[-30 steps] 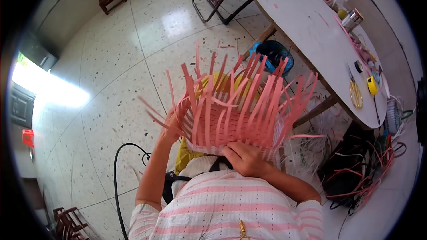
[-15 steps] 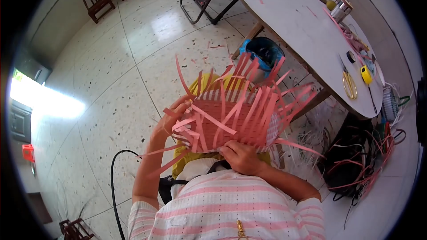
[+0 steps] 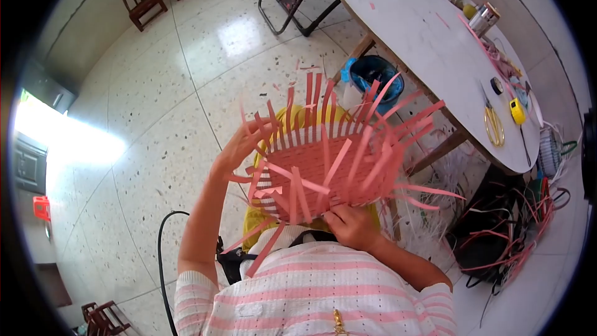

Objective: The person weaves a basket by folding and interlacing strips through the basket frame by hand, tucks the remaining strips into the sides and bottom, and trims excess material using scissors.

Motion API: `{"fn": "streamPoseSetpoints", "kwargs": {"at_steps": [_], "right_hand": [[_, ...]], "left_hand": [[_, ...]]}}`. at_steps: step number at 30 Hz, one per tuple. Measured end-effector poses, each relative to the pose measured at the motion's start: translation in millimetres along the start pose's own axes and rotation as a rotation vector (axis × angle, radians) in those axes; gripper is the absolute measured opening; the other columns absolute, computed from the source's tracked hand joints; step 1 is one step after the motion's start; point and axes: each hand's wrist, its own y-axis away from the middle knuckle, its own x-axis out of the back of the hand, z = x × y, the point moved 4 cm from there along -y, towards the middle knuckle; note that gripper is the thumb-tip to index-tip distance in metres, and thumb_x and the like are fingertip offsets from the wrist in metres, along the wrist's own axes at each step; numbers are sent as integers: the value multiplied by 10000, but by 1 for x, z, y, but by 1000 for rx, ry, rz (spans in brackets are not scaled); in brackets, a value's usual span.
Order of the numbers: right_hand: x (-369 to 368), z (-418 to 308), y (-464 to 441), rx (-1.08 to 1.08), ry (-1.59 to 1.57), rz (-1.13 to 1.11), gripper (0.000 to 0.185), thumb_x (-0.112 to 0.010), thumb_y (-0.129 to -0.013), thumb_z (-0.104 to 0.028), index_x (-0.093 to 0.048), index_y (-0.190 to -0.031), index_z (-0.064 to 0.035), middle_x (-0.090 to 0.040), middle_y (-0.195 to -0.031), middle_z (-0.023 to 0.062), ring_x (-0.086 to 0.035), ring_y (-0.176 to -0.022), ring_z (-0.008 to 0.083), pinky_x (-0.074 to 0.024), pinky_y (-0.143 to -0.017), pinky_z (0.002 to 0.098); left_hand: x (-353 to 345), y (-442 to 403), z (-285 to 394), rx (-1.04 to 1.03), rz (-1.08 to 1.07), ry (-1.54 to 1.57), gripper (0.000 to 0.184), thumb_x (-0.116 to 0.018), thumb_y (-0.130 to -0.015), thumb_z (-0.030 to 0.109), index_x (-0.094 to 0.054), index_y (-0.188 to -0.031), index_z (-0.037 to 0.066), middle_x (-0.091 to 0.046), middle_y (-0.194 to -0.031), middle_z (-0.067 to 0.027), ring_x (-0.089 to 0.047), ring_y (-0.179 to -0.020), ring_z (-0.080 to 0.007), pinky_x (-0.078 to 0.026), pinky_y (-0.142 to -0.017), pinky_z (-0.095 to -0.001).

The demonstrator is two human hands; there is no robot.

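A half-woven basket (image 3: 311,165) of pink and white plastic strips rests on my lap, its loose pink strip ends (image 3: 314,93) standing up and splaying out all round. At its upper left edge, my left hand (image 3: 242,144) has its fingers bent around the upright strips; the fingertips are partly hidden among them. On the near edge, my right hand (image 3: 354,227) is closed, thumb and fingers pinching the rim. Several loose strips (image 3: 264,252) hang over the near left side toward my striped top.
To the right stands a white table (image 3: 429,43) with scissors (image 3: 493,126), a yellow tape measure (image 3: 517,112), a roll of tape (image 3: 496,86) and a metal can (image 3: 484,20). A lined bin (image 3: 376,81) stands under its edge. A black bag (image 3: 491,224) with strips lies on the floor.
My left hand has moved up along the left edge, and its fingers have shifted onto other strips. The basket's left side has opened outward, with strips falling toward me. My right hand stays on the near rim.
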Motion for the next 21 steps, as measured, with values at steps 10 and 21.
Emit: {"fn": "streamPoseSetpoints", "kwargs": {"at_steps": [10, 21], "right_hand": [[-16, 7, 10, -9, -32, 28, 107, -628, -850, -158, -635, -914, -73, -593, -821, 43, -654, -730, 202, -545, -628, 336], [-15, 11, 6, 105, -63, -72, 131, -587, -855, -173, -632, -903, -61, -571, -824, 77, -644, -759, 235, -539, -665, 344]], "left_hand": [[-46, -71, -13, 123, -483, 126, 477, -621, -1035, 299, -578, -1458, 82, -622, -1405, -40, -559, -1257, -141, -432, -1076, -270], [-51, -60, 10, 95, -607, 153, 603, -618, -977, 289, -497, -1501, 15, -493, -1553, -96, -468, -1376, -182, -356, -1149, -314]]}}
